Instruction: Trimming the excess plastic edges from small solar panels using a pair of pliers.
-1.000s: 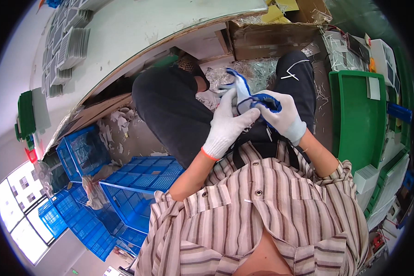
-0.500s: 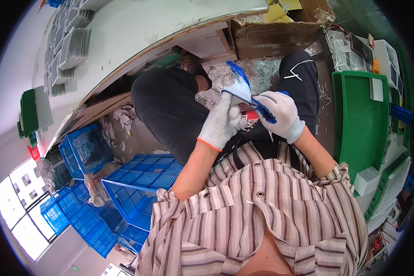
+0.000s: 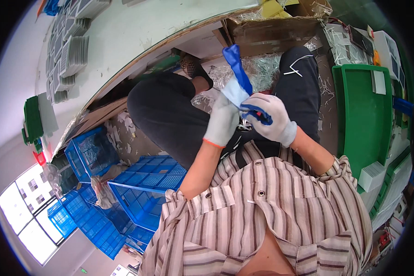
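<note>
Head camera, and closest in comes the striped shirt (image 3: 262, 211), with the action just past it, above the lap. Left hand (image 3: 223, 119), in white knit with an orange wrist edge, runs up into the pale cuff of a blue-coated glove (image 3: 242, 78); its fingers are hidden, so I can't tell whether they grip or lie spread inside. Right hand (image 3: 271, 117), white-backed and blue-palmed, is curled narrow, thumb and fingers pinching the cuff's near edge. Room to work? Yes, between the knees of the dark trousers (image 3: 163, 101), where the glove stands clear of both thighs. Its long axis runs away from the body, cuff nearest, blue finger end outward and leaning a touch left. Look beyond that tip: clear plastic strips (image 3: 262, 69) litter the floor. Left, blue crates (image 3: 144, 177) crowd the side near the left elbow; right, a green tray (image 3: 363, 119) has its long edge beside the right leg, a strip of floor between. Ahead, the workbench (image 3: 142, 34) edge sweeps diagonally across, meeting a cardboard carton (image 3: 271, 34) that bounds the far side.
</note>
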### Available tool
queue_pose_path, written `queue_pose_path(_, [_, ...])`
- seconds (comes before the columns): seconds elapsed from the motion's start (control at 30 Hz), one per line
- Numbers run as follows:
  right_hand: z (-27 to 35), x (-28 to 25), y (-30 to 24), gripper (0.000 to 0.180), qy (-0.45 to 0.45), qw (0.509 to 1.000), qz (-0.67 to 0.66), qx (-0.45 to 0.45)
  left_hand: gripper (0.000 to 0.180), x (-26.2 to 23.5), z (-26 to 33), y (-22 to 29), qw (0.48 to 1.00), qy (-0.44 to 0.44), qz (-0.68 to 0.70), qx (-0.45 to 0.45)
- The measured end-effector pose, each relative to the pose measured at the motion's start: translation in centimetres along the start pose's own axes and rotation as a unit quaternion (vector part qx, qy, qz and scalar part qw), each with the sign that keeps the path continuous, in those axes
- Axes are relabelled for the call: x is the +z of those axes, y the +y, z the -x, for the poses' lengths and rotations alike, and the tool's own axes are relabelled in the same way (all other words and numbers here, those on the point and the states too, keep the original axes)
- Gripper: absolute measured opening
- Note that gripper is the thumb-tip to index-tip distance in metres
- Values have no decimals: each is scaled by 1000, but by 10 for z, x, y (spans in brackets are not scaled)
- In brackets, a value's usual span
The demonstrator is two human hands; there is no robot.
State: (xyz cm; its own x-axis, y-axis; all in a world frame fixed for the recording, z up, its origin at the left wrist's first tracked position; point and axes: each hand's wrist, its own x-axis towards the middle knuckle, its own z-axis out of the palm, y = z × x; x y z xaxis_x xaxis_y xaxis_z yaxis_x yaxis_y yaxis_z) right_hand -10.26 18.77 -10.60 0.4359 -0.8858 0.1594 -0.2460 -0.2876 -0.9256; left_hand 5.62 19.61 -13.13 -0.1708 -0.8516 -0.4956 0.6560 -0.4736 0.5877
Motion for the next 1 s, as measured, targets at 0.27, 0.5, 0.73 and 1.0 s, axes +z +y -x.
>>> queue_pose_path(0.27, [0,7,8,32,3,999,-26,35,16,-44,-43,-13,993,-56,96,-27])
queue_pose_path(0.5, [7,9,13,27,29,999,7,-23,31,-12,-38,16,966,-147,212,-25])
queue_pose_path(0.73, [14,25,16,23,17,876,-424,231,38,-3,-71,5,993,-62,42,88])
queue_pose_path(1.0, [3,28,1,21,19,973,-124,193,44,-8,-66,-6,990,29,-138,-6])
